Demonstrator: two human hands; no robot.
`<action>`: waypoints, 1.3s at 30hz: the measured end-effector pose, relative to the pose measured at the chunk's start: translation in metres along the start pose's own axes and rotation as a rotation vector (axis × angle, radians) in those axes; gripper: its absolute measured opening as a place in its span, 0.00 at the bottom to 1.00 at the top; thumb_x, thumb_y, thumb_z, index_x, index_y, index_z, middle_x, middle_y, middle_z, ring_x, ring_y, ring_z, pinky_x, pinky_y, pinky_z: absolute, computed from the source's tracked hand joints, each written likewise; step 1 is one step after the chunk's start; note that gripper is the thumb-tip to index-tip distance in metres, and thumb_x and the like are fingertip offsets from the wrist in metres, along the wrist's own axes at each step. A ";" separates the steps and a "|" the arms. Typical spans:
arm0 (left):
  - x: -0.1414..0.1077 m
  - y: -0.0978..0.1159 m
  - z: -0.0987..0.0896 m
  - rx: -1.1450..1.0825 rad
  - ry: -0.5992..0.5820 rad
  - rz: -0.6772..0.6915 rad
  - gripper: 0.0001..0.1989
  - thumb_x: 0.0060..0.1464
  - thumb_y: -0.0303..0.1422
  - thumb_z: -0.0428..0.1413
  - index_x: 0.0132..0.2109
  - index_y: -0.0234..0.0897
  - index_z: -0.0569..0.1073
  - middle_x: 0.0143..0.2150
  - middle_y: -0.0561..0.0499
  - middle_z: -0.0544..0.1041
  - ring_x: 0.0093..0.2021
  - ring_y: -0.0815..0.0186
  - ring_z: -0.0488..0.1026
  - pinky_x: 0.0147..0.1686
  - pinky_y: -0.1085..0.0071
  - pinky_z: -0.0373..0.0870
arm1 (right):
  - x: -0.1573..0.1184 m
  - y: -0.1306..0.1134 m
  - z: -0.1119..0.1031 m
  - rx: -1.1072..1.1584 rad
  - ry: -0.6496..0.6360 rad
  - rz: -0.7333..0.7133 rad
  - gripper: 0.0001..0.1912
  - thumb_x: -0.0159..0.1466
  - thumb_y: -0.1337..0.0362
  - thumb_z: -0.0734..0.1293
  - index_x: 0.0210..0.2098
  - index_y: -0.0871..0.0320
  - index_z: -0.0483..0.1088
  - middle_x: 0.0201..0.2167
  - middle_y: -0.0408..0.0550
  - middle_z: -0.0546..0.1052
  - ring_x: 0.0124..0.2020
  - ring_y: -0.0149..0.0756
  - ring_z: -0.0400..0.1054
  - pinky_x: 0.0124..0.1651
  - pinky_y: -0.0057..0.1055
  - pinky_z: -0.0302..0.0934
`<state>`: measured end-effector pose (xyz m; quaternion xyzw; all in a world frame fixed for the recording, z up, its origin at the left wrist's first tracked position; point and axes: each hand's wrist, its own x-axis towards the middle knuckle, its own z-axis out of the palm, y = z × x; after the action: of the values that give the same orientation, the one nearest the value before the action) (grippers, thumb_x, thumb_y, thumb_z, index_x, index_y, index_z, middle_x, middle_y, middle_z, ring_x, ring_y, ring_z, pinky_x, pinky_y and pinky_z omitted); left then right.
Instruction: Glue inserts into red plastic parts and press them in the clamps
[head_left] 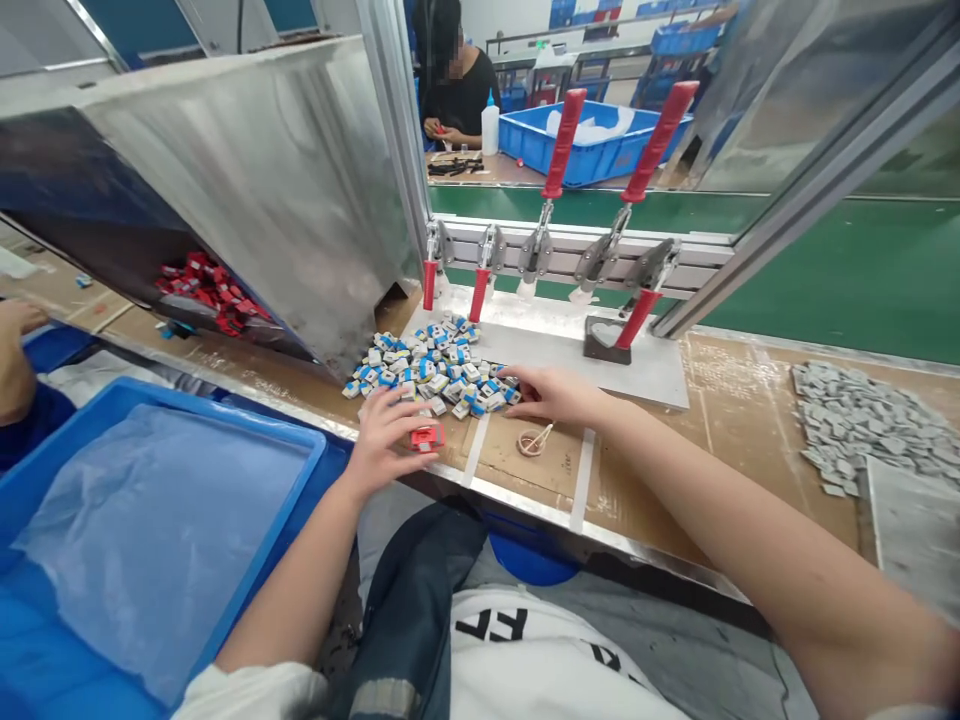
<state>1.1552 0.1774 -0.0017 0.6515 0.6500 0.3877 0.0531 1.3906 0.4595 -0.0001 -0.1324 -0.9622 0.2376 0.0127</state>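
Note:
My left hand has its fingers curled round a small red part near the bench's front edge. At the right side of a pile of small white, blue and yellow parts, my right hand reaches in with thumb and index finger toward the pieces. Whether a piece lies between those fingertips is too small to tell. A small round ring with a light stick lies on the cardboard just in front of my right hand.
Red-handled clamps stand behind the pile, above a metal plate. Grey pieces are heaped at the right. A blue tray and metal hopper are on the left. A person sits opposite; another person's hand is far left.

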 end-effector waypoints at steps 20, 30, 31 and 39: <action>0.015 -0.051 -0.015 0.206 -0.080 -0.147 0.17 0.54 0.45 0.72 0.49 0.46 0.87 0.83 0.46 0.52 0.81 0.39 0.49 0.77 0.39 0.49 | 0.074 -0.019 -0.030 -0.176 0.236 0.143 0.20 0.74 0.56 0.68 0.62 0.55 0.74 0.52 0.56 0.83 0.49 0.48 0.76 0.46 0.35 0.62; -0.002 -0.045 -0.014 0.275 0.007 -0.105 0.16 0.60 0.44 0.68 0.53 0.49 0.86 0.79 0.44 0.61 0.80 0.41 0.53 0.75 0.38 0.53 | 0.031 -0.026 -0.046 -0.105 0.096 0.157 0.26 0.67 0.41 0.71 0.53 0.54 0.76 0.38 0.50 0.82 0.37 0.43 0.74 0.37 0.35 0.59; -0.007 -0.043 -0.013 0.293 0.037 -0.115 0.15 0.60 0.44 0.68 0.53 0.50 0.86 0.78 0.45 0.63 0.79 0.41 0.55 0.75 0.38 0.54 | 0.025 -0.030 -0.046 -0.139 0.037 0.144 0.30 0.64 0.37 0.72 0.51 0.54 0.76 0.39 0.52 0.82 0.37 0.45 0.74 0.36 0.35 0.58; -0.021 0.014 0.023 0.151 0.305 -0.056 0.15 0.60 0.41 0.67 0.53 0.48 0.81 0.55 0.45 0.84 0.57 0.49 0.80 0.63 0.47 0.74 | 0.041 -0.063 -0.008 -0.350 -0.057 0.186 0.35 0.54 0.39 0.80 0.52 0.55 0.75 0.37 0.60 0.83 0.38 0.55 0.78 0.37 0.42 0.65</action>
<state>1.1828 0.1663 -0.0188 0.5688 0.6957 0.4305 -0.0844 1.3359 0.4200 0.0341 -0.2142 -0.9724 0.0706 -0.0597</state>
